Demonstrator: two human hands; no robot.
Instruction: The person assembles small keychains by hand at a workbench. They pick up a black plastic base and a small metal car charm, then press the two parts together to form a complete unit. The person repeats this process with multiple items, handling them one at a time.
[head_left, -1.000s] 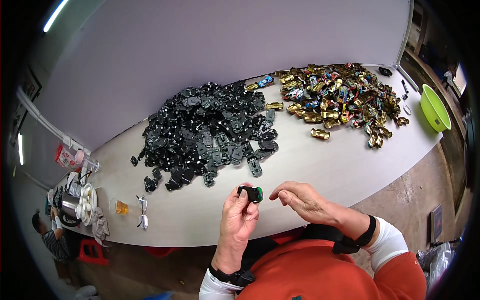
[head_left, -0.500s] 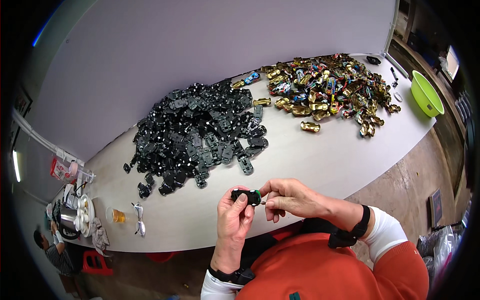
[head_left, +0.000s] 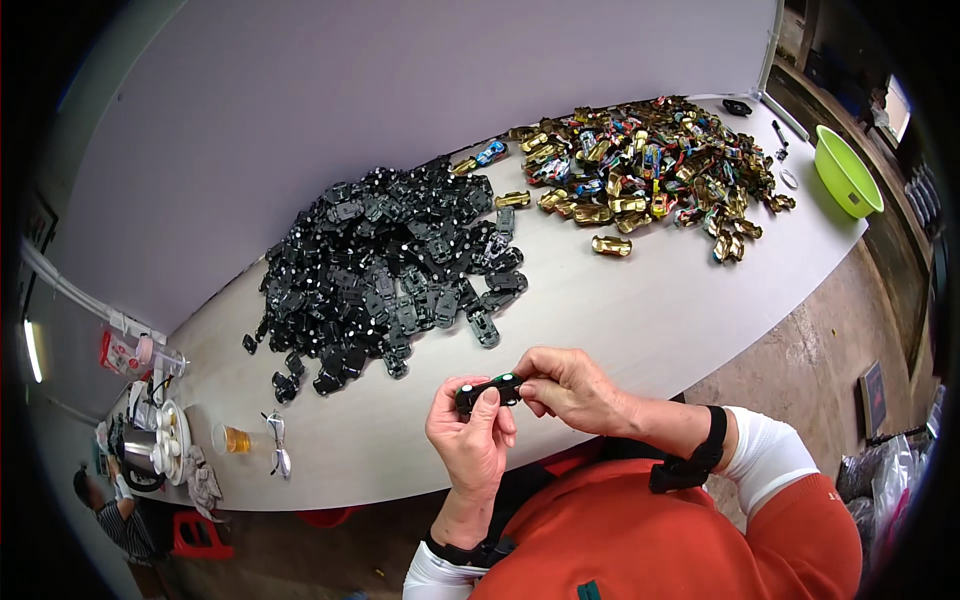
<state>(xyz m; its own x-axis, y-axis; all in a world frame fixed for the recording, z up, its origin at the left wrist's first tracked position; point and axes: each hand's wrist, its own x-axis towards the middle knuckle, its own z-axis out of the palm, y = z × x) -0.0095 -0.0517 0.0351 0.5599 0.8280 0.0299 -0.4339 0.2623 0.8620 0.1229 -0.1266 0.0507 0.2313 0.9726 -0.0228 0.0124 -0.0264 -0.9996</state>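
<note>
My left hand (head_left: 470, 428) grips a small toy car (head_left: 480, 397) by its sides, thumb pressed on the black underside with its white-centred wheels. A bit of green shows along the car's far edge. At its right end, my right hand (head_left: 572, 387) pinches the car between thumb and fingers; whether a small part sits in that pinch is hidden. Beyond my hands lies a heap of black toy car chassis (head_left: 350, 260). Farther right is a heap of gold and multicoloured toy car bodies (head_left: 650, 170), with one gold car body (head_left: 611, 246) lying apart in front.
A green basin (head_left: 846, 175) stands at the table's right end. On the left are glasses (head_left: 278, 445), a cup of amber drink (head_left: 232, 438), a cloth (head_left: 203, 482), a tray of cups (head_left: 172, 437) and a kettle (head_left: 140, 455). Another person (head_left: 120, 515) is at far left.
My right hand has closed in on the right end of the toy car, its fingers now pressed against it. The car has tilted slightly, right end up. My left hand keeps its hold.
</note>
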